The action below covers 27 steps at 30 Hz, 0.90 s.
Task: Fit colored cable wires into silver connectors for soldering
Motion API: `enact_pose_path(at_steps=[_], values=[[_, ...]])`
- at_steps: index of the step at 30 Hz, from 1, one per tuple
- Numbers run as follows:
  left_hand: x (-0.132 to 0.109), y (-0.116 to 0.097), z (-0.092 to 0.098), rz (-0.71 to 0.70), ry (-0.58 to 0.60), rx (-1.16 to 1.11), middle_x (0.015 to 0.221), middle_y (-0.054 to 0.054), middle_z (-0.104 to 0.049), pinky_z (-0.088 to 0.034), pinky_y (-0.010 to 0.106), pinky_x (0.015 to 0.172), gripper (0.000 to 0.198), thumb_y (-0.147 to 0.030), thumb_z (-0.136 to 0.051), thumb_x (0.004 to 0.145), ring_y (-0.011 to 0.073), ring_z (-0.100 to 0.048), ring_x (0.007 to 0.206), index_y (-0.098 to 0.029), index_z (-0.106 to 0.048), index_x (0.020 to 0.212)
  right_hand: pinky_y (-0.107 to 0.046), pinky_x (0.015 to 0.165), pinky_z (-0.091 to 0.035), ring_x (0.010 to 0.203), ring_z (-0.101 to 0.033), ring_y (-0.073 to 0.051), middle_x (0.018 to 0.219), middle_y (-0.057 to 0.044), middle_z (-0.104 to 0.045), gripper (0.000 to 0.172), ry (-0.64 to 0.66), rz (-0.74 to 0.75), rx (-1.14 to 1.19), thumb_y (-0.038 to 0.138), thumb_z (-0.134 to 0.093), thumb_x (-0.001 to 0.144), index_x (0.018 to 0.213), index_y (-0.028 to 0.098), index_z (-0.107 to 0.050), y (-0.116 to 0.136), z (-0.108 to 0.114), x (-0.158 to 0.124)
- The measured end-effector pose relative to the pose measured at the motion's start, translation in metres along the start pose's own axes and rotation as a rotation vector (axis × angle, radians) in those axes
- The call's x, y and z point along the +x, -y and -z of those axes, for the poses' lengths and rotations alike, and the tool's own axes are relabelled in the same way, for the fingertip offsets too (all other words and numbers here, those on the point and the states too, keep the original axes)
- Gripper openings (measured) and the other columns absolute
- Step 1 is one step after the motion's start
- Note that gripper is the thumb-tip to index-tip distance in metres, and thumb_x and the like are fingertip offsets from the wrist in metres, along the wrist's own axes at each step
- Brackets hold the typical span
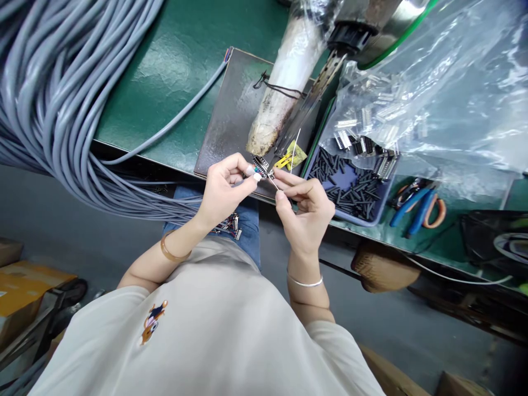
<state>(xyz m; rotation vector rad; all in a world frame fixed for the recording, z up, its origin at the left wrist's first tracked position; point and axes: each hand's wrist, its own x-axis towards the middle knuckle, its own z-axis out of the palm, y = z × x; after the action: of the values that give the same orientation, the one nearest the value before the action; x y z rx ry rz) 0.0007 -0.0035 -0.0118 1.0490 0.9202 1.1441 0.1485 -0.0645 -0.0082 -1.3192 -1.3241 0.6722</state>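
Between the fingertips of my left hand [229, 184], a small metal multi-pin connector [261, 163] is pinched, with thin coloured wires at its near side. My right hand [305, 206] is closed in a pinch on a thin silvery solder wire [273, 182], whose end points at the connector. The wire's other stretch loops up behind my right fingers. Both hands are close together over the front edge of a dark board [223, 121]. Just beyond the connector are a yellow piece [284, 160] and a wrapped white cylinder [280, 82] with a browned end.
A big bundle of grey cables [74, 82] fills the left. On the right stand a blue bin [381, 212] of black sleeves, a clear plastic bag [449, 104] with metal connectors, and blue-handled pliers [421, 212]. Wired connectors [235, 225] rest by the lap.
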Motion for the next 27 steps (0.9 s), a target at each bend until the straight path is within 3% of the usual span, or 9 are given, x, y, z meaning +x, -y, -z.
enact_pose_path(at_steps=[7, 19, 27], values=[[0.003, -0.007, -0.002, -0.015, 0.009, -0.026, 0.065, -0.007, -0.054, -0.039, 0.012, 0.049, 0.019, -0.01, -0.072, 0.072, -0.0004, -0.038, 0.047, -0.016, -0.054, 0.069, -0.041, 0.097, -0.067, 0.104, -0.078, -0.023, 0.117, -0.01, -0.078, 0.012, -0.004, 0.047, 0.029, 0.016, -0.069, 0.089, 0.084, 0.02, -0.059, 0.005, 0.0, 0.006], [0.003, -0.004, -0.001, 0.069, 0.013, -0.034, 0.069, -0.005, -0.06, -0.037, 0.012, 0.046, 0.019, -0.009, -0.071, 0.067, -0.0002, -0.042, 0.048, -0.016, -0.053, 0.067, -0.036, 0.088, -0.069, 0.097, -0.079, -0.02, 0.113, -0.007, -0.08, 0.011, 0.011, 0.029, -0.027, 0.015, -0.07, 0.088, 0.083, 0.021, -0.061, 0.005, 0.003, 0.007], [0.004, -0.009, -0.002, 0.037, 0.026, -0.032, 0.067, -0.006, -0.059, -0.039, 0.013, 0.047, 0.023, -0.012, -0.075, 0.072, 0.0, -0.04, 0.046, -0.016, -0.052, 0.069, -0.032, 0.083, -0.068, 0.097, -0.079, -0.019, 0.111, -0.003, -0.08, 0.009, -0.005, 0.075, -0.141, 0.014, -0.072, 0.087, 0.086, 0.022, -0.067, 0.01, 0.002, 0.012]])
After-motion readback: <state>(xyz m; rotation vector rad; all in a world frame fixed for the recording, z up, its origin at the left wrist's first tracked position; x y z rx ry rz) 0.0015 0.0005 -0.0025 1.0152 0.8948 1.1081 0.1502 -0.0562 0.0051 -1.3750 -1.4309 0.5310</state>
